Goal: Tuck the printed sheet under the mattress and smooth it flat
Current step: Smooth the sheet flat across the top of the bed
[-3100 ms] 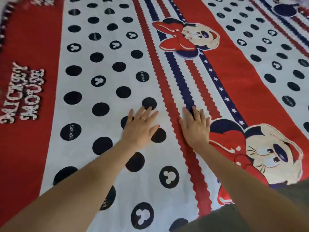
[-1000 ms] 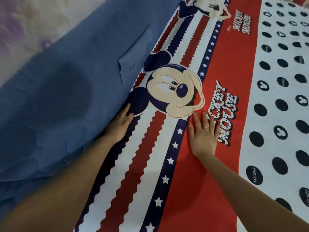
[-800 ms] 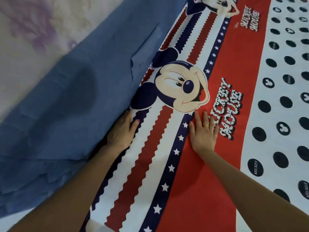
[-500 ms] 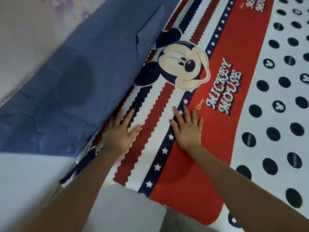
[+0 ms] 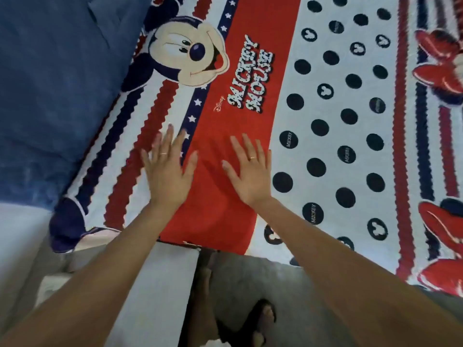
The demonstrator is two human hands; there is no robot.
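two hands are lying flat, palms down and fingers spread, on the printed sheet (image 5: 250, 96), gripping nothing. the left hand (image 5: 167, 171) is resting across the star stripe and scalloped red stripe, and the right hand (image 5: 250, 174) is sitting just beside it on the red band. the sheet is covering the bed top, its near edge hanging over the side. a blue cloth (image 5: 55, 83) is lying along its far-left edge, and a sandalled foot (image 5: 260, 314) is showing below.

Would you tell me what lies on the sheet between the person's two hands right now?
Head view: only bare red band of the printed sheet lies between the left hand and right hand, both spread flat; no object there.
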